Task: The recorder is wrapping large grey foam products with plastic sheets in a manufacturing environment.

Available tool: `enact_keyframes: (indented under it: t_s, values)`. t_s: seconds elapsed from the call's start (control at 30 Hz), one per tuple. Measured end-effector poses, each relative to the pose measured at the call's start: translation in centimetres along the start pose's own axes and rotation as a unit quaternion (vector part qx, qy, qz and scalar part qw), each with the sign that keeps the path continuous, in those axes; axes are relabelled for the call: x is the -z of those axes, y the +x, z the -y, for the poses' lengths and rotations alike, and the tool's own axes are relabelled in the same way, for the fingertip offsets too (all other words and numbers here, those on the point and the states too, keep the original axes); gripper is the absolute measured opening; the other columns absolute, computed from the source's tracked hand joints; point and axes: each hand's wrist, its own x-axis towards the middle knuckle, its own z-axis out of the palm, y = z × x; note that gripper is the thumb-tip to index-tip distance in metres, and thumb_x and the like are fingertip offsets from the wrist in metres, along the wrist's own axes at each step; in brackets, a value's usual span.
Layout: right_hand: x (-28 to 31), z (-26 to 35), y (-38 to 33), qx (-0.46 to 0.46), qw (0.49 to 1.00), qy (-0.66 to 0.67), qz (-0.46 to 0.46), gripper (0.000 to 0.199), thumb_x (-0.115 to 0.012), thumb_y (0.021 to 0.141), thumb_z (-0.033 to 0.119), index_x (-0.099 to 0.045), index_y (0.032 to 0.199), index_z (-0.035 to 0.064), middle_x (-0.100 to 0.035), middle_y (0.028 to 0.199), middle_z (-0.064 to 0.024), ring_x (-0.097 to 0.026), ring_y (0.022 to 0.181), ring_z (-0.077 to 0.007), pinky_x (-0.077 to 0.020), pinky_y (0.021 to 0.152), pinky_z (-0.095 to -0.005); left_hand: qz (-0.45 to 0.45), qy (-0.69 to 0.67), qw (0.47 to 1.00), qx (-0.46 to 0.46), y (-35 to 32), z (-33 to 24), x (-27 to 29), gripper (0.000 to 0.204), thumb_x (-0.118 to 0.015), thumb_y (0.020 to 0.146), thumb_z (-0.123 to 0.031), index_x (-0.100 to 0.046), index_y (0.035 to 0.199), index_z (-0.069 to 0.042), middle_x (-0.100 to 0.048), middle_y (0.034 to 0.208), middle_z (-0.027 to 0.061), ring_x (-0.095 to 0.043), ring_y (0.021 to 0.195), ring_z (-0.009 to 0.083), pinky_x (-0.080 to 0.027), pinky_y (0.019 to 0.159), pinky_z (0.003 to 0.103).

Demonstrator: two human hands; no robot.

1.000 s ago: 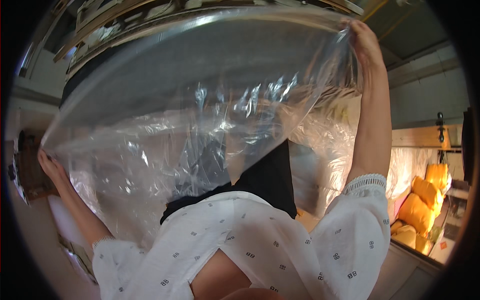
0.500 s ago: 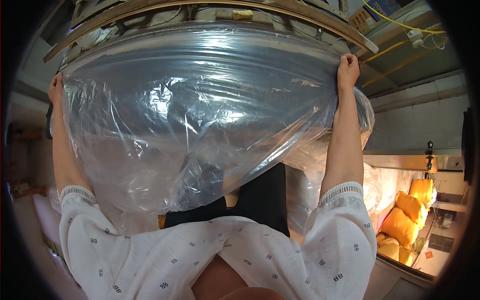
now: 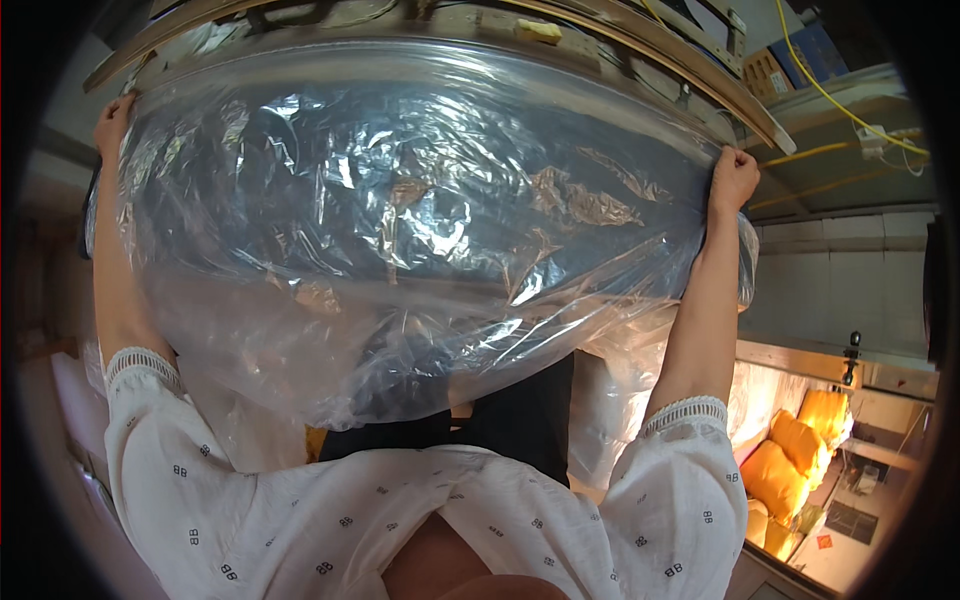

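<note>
The right hand [image 3: 733, 178] was raised overhead and closed in a fist around the right top corner of a large clear plastic bag [image 3: 420, 250]; the left hand [image 3: 112, 122] was likewise raised, its fingers curled over the bag's left top corner. The bag hung stretched between both hands just under a long curved metal rail [image 3: 640, 50], filling most of the view in front of the person. It was thin, glossy and see-through, crinkled all over with bright glints, billowing outward in the middle and gathering into loose folds at its lower edge. Behind its lower part stood a dark garment [image 3: 520, 420]. The person's short white sleeves [image 3: 670, 500] carried a small dark print and lace-edged cuffs. Off to the lower right lay yellow cushions [image 3: 790, 450] on a lit surface, with yellow cables [image 3: 820, 80] running above. Compared with half a second earlier, both hands sat higher and wider apart, and the plastic was spread flatter and tauter.
</note>
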Motion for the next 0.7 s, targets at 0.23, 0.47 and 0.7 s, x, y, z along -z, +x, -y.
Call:
enact_keyframes:
  t_s: [0.23, 0.47, 0.7]
  values:
    - [0.2, 0.7, -0.4, -0.037, 0.999, 0.000, -0.016, 0.042, -0.064, 0.073, 0.030, -0.047, 0.093, -0.0027, -0.043, 0.106, -0.0237, -0.047, 0.096, -0.0367, -0.0374, 0.087, -0.0405, -0.020, 0.039, 0.998, 0.044, 0.6, 1.1, -0.7, 0.067, -0.063, 0.067, -0.060, -0.064, 0.102, -0.004, -0.063, 0.096, 0.0124, -0.059, 0.090, 0.0224, -0.043, 0.081, 0.032]
    - [-0.4, -0.1, 0.4, -0.062, 0.998, 0.018, -0.023, 0.035, -0.063, 0.074, 0.025, -0.050, 0.087, -0.0043, -0.047, 0.100, -0.0236, -0.047, 0.094, -0.0368, -0.0375, 0.086, -0.0407, 0.042, -0.075, 0.996, 0.003, 1.7, 3.1, 0.2, 0.047, -0.051, 0.084, -0.044, -0.063, 0.102, -0.002, -0.061, 0.084, 0.0067, -0.053, 0.073, 0.0151, -0.041, 0.070, 0.028]
    - [1.0, 1.0, 0.4, -0.058, 0.997, 0.044, -0.027, 0.031, -0.056, 0.079, 0.021, -0.056, 0.075, -0.0090, -0.057, 0.086, -0.0272, -0.053, 0.083, -0.0390, -0.0389, 0.083, -0.0422, 0.014, -0.211, 0.976, 0.054, -0.5, 1.1, 0.1, 0.043, -0.049, 0.088, -0.039, -0.062, 0.104, -0.002, -0.060, 0.088, 0.0056, -0.051, 0.077, 0.0125, -0.039, 0.072, 0.025]
